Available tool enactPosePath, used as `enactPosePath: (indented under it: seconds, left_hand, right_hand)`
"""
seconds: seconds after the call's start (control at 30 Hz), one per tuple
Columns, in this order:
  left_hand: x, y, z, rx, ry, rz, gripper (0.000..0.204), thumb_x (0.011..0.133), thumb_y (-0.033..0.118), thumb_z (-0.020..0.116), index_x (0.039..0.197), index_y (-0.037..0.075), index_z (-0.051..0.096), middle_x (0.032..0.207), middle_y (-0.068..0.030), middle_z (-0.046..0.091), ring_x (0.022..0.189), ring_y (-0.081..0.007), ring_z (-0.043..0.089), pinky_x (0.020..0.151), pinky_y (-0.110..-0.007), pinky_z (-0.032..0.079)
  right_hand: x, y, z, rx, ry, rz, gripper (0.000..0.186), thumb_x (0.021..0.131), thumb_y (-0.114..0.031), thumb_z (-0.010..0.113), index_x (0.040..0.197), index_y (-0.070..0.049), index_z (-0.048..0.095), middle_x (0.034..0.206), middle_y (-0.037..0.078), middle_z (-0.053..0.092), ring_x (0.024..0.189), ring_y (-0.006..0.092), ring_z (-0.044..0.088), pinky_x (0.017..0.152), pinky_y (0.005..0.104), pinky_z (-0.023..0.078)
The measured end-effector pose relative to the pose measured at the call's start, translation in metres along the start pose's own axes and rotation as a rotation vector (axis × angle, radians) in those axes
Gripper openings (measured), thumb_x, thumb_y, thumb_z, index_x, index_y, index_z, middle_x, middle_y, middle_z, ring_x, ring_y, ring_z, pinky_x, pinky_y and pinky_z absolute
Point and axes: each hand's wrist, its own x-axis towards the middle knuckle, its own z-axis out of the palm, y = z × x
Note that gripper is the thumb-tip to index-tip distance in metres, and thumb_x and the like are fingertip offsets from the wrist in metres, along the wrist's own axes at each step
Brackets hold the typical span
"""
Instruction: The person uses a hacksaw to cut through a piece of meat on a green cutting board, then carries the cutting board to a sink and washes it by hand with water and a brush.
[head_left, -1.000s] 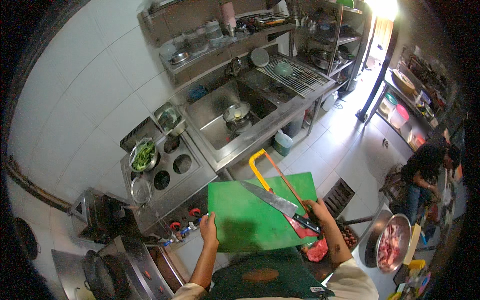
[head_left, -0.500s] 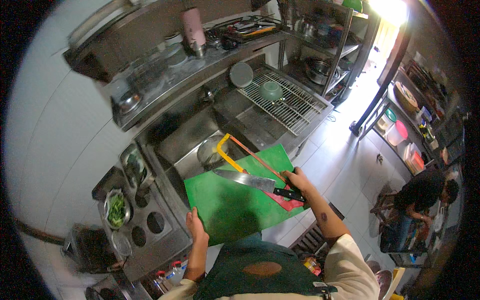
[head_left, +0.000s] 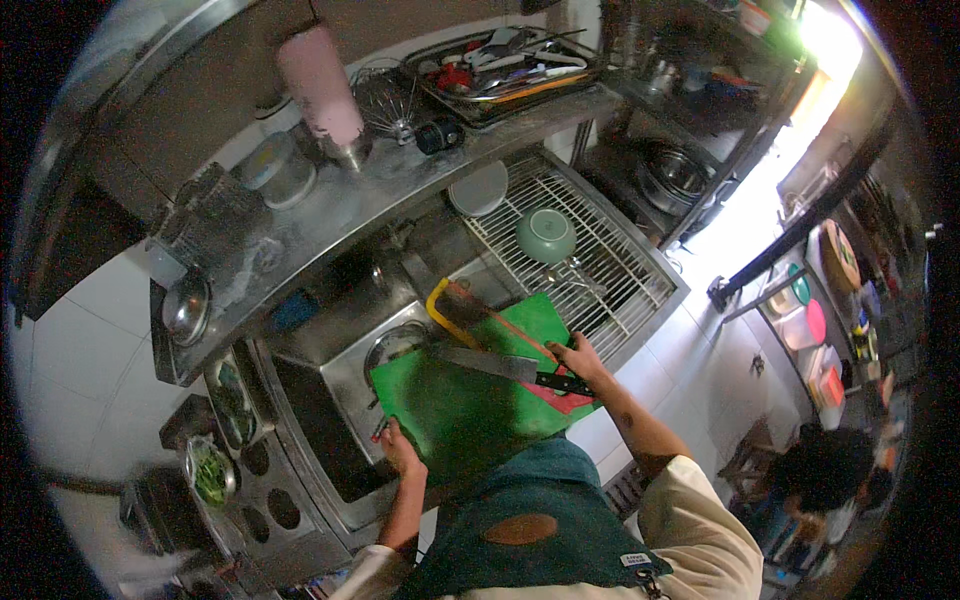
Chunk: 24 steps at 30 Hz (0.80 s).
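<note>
While we are standing over the sink (head_left: pixel 345 385), we are holding a green cutting board (head_left: pixel 450 415) level with our waist, between both hands. Our left grip (head_left: pixel 403 450) is clasping the board narrowly at its left edge, and our right grip (head_left: pixel 582 362) is clasping it at the right edge, so the board is spanning the space between them. The chef's knife (head_left: pixel 490 363) is lying on the board, its black handle resting just beside our right fingers and its blade pointing left. Under the knife, the hacksaw (head_left: pixel 438 303) is lying with its frame jutting past the board's far edge; we cannot tell whether our right fingers are also pinning either tool.

The board is showing a plain, bright green face, with a dark shadow falling over its middle. The knife is showing a broad grey blade, and the hacksaw is combining a yellow frame, an orange-red blade and a pinkish-red handle. Beyond, a pale green bowl (head_left: pixel 547 236) is sitting upside down on a wire rack (head_left: pixel 625 287).
</note>
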Motion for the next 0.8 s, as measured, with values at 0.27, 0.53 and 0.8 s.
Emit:
enactPosePath:
  seconds: [0.27,0.53,0.8]
  left_hand:
    - [-0.02,-0.017,0.03,-0.057,0.171,0.03,0.028,0.099,0.035,0.065,0.103,0.008,0.057,0.106,-0.009,0.057,0.104,-0.0288,0.054,0.1,-0.044,0.037]
    - [-0.024,-0.026,0.058,-0.071,0.172,0.177,0.026,0.093,0.019,0.071,0.081,0.01,0.051,0.078,0.0019,0.043,0.077,-0.0153,0.042,0.075,-0.033,0.036]
    - [0.037,-0.079,0.083,-0.175,0.151,0.239,0.026,0.092,0.024,0.074,0.087,0.003,0.06,0.082,-0.0032,0.057,0.079,-0.0196,0.047,0.077,-0.037,0.041]
  right_hand:
    - [0.103,0.04,0.021,-0.054,-0.139,-0.354,0.058,0.089,-0.033,0.074,0.127,0.007,0.054,0.113,0.025,0.064,0.105,0.0354,0.062,0.086,0.0459,0.051]
    - [0.116,0.049,0.004,-0.279,-0.075,-0.46,0.069,0.086,-0.033,0.075,0.129,0.01,0.044,0.123,0.033,0.048,0.112,0.0523,0.048,0.094,0.056,0.045]
    - [0.132,0.02,-0.024,-0.283,-0.173,-0.435,0.038,0.086,-0.036,0.072,0.1,0.0,0.07,0.102,0.022,0.07,0.091,0.0402,0.063,0.077,0.0505,0.049]
